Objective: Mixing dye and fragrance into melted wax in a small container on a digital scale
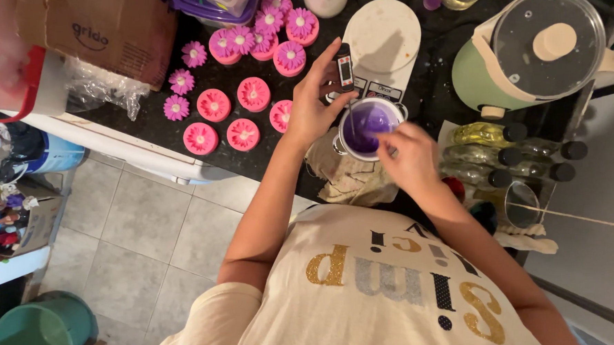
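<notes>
**Item: purple melt in cup, probe reading in hand**

Left hand (309, 109) is grasping a slim black thermometer (344, 67) between thumb and fingertips. It is holding the body upright above the counter, so that the thin probe is reaching down into the cup (363, 125). The display seems to be facing the person, probably so it can be read.

Right hand (410, 157) is resting at the cup's near right rim with its fingers curled. It seems to be steadying the cup. Whether it is pinching a handle, a stirrer or nothing at all, I cannot tell.

The cup, white and holding purple liquid, is sitting mid-counter on a crumpled cloth (352, 181), just near of a round white scale (382, 41).

Also listed:
- Pink flower-topped moulds (235, 106) are lying grouped to the left, apart from the cup.
- A green pot with a glass lid (529, 52) is standing far right.
- Capped bottles (506, 153) are lying on their sides at the right.
- A cardboard box (100, 30) is sitting far left.
- A green bucket (41, 332) is standing on the floor.

Hard to make out:
- The probe tip is going under the liquid.
- The right hand is covering the cup's right side.
- The thermometer screen is too small to read.
- The frame edge is cutting off the jars along the far side.
</notes>
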